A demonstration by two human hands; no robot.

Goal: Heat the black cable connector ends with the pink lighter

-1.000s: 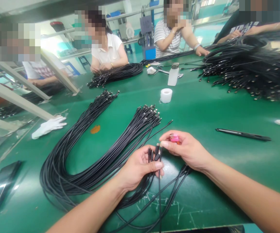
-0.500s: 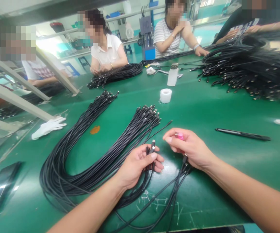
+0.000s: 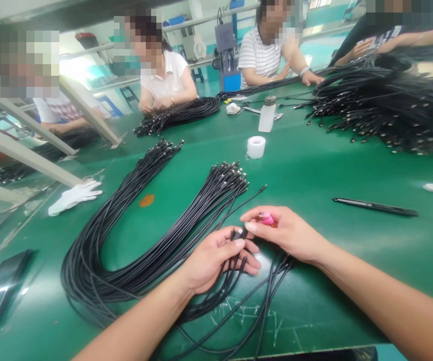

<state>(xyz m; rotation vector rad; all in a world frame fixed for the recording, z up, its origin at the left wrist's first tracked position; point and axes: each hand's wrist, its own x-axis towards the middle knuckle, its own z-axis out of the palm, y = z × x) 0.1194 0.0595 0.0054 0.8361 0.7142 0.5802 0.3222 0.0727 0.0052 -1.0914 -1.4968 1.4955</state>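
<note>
Near the surface's point(image 3: 329, 313) front edge, the left hand point(image 3: 214, 258) holds black cable ends point(image 3: 240, 233); the right hand point(image 3: 286, 233) holds a pink object point(image 3: 267, 218).

one left hand point(image 3: 211, 263) is counted at six o'clock, and one right hand point(image 3: 290, 231) and one pink object point(image 3: 267, 219) at four. four co-workers point(image 3: 167, 77) are found from ten to two. one white roll point(image 3: 254, 150) is counted at two, one black pen point(image 3: 375, 207) at three, one dark phone point(image 3: 3, 291) at eight. single cables point(image 3: 83, 260) are too crowded to be counted.
</note>
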